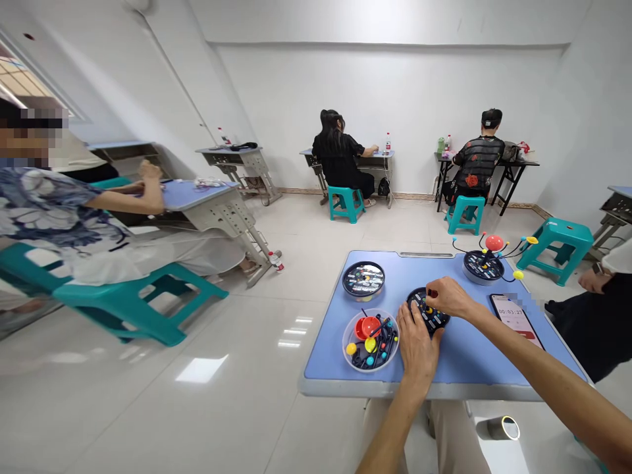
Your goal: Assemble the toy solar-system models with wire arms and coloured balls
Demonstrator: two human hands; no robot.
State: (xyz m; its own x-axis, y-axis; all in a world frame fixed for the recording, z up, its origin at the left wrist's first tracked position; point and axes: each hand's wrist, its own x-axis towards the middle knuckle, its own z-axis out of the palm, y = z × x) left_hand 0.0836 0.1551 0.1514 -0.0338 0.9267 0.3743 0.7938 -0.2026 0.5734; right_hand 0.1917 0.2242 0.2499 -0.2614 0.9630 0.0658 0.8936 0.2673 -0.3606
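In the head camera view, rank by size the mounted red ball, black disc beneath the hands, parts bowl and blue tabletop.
Largest to smallest:
Blue tabletop
Parts bowl
Black disc, though partly hidden
Mounted red ball

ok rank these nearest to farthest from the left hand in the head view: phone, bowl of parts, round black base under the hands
1. Round black base: directly under the left hand, touching it.
2. Bowl of parts: just to the hand's left.
3. Phone: well over to the right.
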